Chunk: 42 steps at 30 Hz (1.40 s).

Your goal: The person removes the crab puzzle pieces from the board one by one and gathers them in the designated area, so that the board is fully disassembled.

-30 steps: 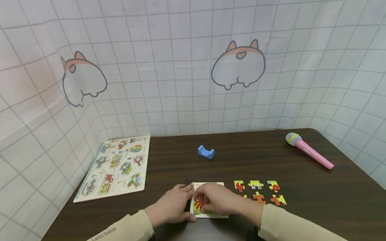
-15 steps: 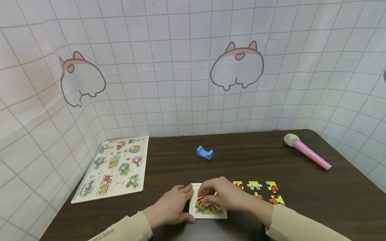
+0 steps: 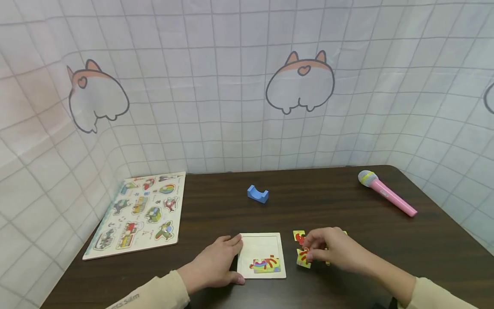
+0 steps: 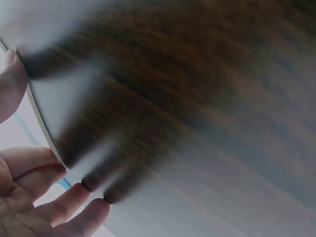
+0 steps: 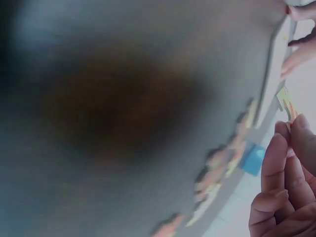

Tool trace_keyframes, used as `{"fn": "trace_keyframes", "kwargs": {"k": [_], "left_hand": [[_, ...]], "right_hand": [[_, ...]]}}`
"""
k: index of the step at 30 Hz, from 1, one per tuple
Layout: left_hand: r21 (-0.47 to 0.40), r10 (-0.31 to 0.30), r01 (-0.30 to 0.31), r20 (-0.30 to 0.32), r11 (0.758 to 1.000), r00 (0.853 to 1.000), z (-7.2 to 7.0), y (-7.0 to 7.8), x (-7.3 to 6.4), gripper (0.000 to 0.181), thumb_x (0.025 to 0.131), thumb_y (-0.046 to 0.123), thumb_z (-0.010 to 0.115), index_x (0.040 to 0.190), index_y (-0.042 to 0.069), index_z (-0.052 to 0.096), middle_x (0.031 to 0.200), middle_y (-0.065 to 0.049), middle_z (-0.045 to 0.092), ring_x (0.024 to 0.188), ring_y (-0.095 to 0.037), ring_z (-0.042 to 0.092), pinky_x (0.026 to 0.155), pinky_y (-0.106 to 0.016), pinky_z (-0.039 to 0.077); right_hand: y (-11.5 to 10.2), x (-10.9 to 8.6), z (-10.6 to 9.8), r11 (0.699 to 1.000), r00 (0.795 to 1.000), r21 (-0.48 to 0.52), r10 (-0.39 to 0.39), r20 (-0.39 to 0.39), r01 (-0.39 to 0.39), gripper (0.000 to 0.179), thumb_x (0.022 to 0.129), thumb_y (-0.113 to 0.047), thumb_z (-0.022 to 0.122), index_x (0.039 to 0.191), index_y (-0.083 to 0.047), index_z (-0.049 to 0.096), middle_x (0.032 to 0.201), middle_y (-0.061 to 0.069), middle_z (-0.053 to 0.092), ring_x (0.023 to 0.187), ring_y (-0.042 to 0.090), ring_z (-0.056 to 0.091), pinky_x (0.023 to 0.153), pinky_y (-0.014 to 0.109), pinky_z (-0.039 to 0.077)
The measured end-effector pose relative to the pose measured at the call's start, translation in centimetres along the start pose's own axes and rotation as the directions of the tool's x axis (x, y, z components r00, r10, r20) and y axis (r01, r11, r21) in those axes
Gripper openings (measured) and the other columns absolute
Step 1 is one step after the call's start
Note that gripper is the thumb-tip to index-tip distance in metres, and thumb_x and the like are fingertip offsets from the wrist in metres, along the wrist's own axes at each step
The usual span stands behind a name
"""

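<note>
A square puzzle tray [image 3: 258,245] lies on the dark table, with joined picture pieces [image 3: 267,265] in its lower right part. My left hand [image 3: 213,262] rests along the tray's left edge, thumb at the near corner and forefinger at the far one. In the left wrist view, its fingertips [image 4: 79,193] touch that edge. To the right of the tray my right hand [image 3: 335,251] pinches a yellow and red puzzle piece [image 3: 303,258] between thumb and fingers. The same piece [image 5: 286,104] shows tilted in the right wrist view. Loose puzzle pieces [image 3: 299,236] are partly hidden behind this hand.
A picture board [image 3: 135,214] with vehicle shapes lies at the left. Behind the tray sits a blue curved block [image 3: 257,194], and a pink toy microphone [image 3: 387,193] lies at the back right. A white gridded cloth [image 3: 216,107] surrounds the table's far sides.
My right hand has lifted a puzzle piece out of the tray and moved right with it, over the loose pieces. The left hand stays at the tray's edge.
</note>
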<state>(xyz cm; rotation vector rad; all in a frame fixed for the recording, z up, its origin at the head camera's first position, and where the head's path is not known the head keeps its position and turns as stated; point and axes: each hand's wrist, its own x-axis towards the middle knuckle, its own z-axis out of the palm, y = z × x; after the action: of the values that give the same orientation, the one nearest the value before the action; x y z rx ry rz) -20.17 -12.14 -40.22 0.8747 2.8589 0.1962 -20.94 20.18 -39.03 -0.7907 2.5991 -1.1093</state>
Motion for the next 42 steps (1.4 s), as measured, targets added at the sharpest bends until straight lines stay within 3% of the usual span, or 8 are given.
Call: {"fn": "trace_keyframes", "kwargs": {"k": [10,16,24,30,34,38,42], "left_hand": [[-0.076,-0.033,0.032,-0.002,0.997,0.999,0.1,0.0,-0.6,0.087,0.078,0.048,0.086,0.141,-0.004,0.057,0.153,-0.020,0.052,0.136,-0.044,0.052,0.110,-0.052,0.047],[-0.099,-0.036,0.036,-0.002,0.994,0.999,0.4,0.0,-0.5,0.088,0.078,0.048,0.085,0.143,-0.003,0.056,0.154,-0.019,0.051,0.137,-0.045,0.051,0.109,-0.054,0.047],[-0.120,-0.038,0.039,0.007,0.992,0.999,0.4,0.1,-0.5,0.086,0.081,0.050,0.083,0.144,-0.002,0.055,0.155,-0.018,0.049,0.139,-0.044,0.049,0.108,-0.056,0.047],[-0.094,-0.026,0.024,-0.017,0.995,1.000,0.3,0.2,-0.4,0.078,0.084,0.045,0.081,0.141,-0.003,0.058,0.153,-0.019,0.052,0.135,-0.045,0.052,0.106,-0.056,0.049],[-0.067,-0.020,0.018,-0.024,0.998,1.000,0.0,0.2,-0.3,0.078,0.083,0.045,0.082,0.139,-0.003,0.059,0.151,-0.020,0.054,0.133,-0.045,0.054,0.106,-0.055,0.049],[-0.063,-0.021,0.020,-0.014,0.998,1.000,-0.2,0.3,-0.2,0.078,0.083,0.045,0.082,0.139,-0.004,0.059,0.150,-0.020,0.054,0.133,-0.045,0.054,0.107,-0.054,0.048],[-0.068,-0.021,0.021,-0.006,0.997,1.000,-0.1,0.4,-0.1,0.078,0.083,0.045,0.082,0.139,-0.004,0.059,0.150,-0.020,0.054,0.133,-0.046,0.054,0.108,-0.055,0.048]], "right_hand": [[1.4,-1.3,0.9,0.999,0.996,-0.028,-0.043,0.079,0.046,0.014,0.090,-0.022,0.077,0.100,-0.012,0.074,0.081,-0.013,0.074,0.074,-0.007,0.061,0.067,0.021,0.050],[1.4,-1.5,0.9,0.994,0.996,-0.086,-0.061,0.057,0.066,0.014,0.091,-0.021,0.077,0.102,-0.013,0.075,0.082,-0.014,0.073,0.073,-0.008,0.058,0.065,0.021,0.050],[1.4,-2.0,0.8,0.995,0.996,-0.066,-0.074,0.056,0.078,0.016,0.092,-0.021,0.075,0.105,-0.011,0.074,0.084,-0.014,0.074,0.077,-0.008,0.061,0.069,0.021,0.051],[1.0,-3.0,0.9,0.987,0.997,-0.140,-0.071,0.043,0.076,0.017,0.090,-0.021,0.078,0.104,-0.011,0.073,0.081,-0.017,0.071,0.072,-0.009,0.058,0.065,0.020,0.050],[0.4,-3.5,1.5,0.972,0.998,-0.226,-0.056,0.021,0.059,0.021,0.086,-0.023,0.082,0.101,-0.012,0.072,0.076,-0.019,0.063,0.066,-0.009,0.051,0.060,0.019,0.045],[-0.2,-3.6,2.4,0.929,0.999,-0.369,-0.038,-0.026,0.026,0.026,0.082,-0.032,0.086,0.095,-0.015,0.071,0.074,-0.017,0.052,0.065,-0.005,0.042,0.058,0.020,0.040],[-0.5,-3.4,3.0,0.886,0.998,-0.462,-0.004,-0.066,-0.027,0.028,0.079,-0.037,0.087,0.090,-0.018,0.069,0.079,-0.015,0.054,0.070,-0.002,0.043,0.061,0.023,0.042]]}}
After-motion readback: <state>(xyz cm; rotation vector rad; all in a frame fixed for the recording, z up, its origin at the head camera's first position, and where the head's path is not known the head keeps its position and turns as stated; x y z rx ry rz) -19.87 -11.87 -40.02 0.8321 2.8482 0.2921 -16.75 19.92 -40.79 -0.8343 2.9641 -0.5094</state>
